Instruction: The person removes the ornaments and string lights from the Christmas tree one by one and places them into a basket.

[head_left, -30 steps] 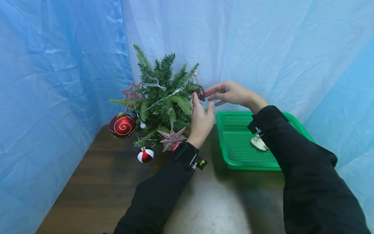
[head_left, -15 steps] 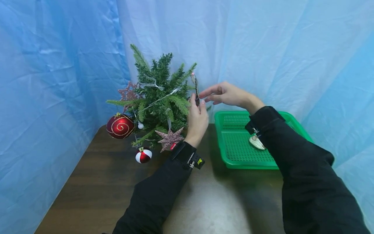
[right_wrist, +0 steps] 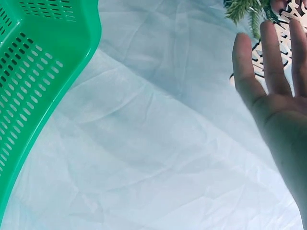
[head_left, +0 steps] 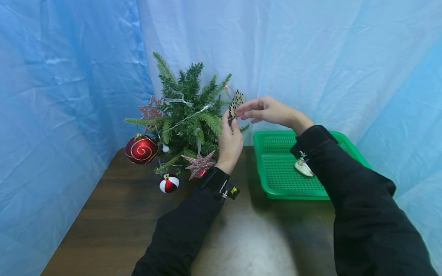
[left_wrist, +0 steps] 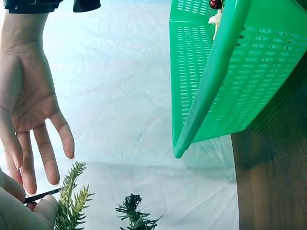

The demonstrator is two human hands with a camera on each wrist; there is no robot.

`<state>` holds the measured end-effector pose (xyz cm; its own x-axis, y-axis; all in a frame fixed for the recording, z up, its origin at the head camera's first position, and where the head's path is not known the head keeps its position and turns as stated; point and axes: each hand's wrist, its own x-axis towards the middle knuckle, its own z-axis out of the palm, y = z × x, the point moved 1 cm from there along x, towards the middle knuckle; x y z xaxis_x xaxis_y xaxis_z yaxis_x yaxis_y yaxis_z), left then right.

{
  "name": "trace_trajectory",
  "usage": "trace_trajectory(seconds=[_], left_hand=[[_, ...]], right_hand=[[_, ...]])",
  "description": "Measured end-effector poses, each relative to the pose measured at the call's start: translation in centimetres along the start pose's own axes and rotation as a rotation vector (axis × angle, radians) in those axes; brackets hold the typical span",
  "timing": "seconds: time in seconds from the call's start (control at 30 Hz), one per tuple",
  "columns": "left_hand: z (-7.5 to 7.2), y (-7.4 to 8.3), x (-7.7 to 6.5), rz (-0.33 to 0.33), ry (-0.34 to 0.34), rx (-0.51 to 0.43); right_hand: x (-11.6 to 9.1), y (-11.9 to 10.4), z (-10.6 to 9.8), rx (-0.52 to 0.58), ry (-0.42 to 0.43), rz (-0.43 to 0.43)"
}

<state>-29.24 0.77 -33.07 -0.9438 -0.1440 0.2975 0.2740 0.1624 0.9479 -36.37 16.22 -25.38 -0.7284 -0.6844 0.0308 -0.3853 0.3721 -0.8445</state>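
Note:
A flat, pale wooden cut-out ornament (head_left: 237, 100) with dark edges hangs by a thin looped string with a pink bead at the right side of the small artificial Christmas tree (head_left: 192, 90). My left hand (head_left: 230, 145) pinches its lower end between thumb and finger; the left wrist view shows the ornament (left_wrist: 42, 196) edge-on there. From the right, my right hand (head_left: 272, 111) reaches in with fingers extended, fingertips right at the ornament's face. In the right wrist view those straight fingers (right_wrist: 274, 62) partly cover the cut-out ornament (right_wrist: 285, 38).
A green plastic basket (head_left: 261, 180) stands right of the tree, under my right forearm, with a whitish item (head_left: 304, 168) inside. On the tree hang a red swirl bauble (head_left: 141, 148), a red-and-white ball (head_left: 169, 184) and glitter stars (head_left: 199, 165). Blue cloth (head_left: 310, 57) walls the table.
The ornament has turned from edge-on to show its cut-out face. My left hand has shifted slightly left and now pinches its lower end; the right hand stays nearly in place.

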Motion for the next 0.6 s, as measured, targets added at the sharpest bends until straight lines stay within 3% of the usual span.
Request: trace_trajectory(seconds=[0.17, 0.33, 0.6], left_hand=[[0.1, 0.0, -0.1, 0.014, 0.022, -0.007], [0.2, 0.0, -0.1, 0.022, 0.049, -0.030], [0.4, -0.2, -0.2, 0.029, 0.078, -0.117]], right_hand=[[0.6, -0.8, -0.3, -0.065, 0.198, -0.027], [1.9, -2.6, -0.2, -0.266, 0.400, -0.060], [4.1, -5.0, 0.6, -0.523, 0.380, -0.020]])
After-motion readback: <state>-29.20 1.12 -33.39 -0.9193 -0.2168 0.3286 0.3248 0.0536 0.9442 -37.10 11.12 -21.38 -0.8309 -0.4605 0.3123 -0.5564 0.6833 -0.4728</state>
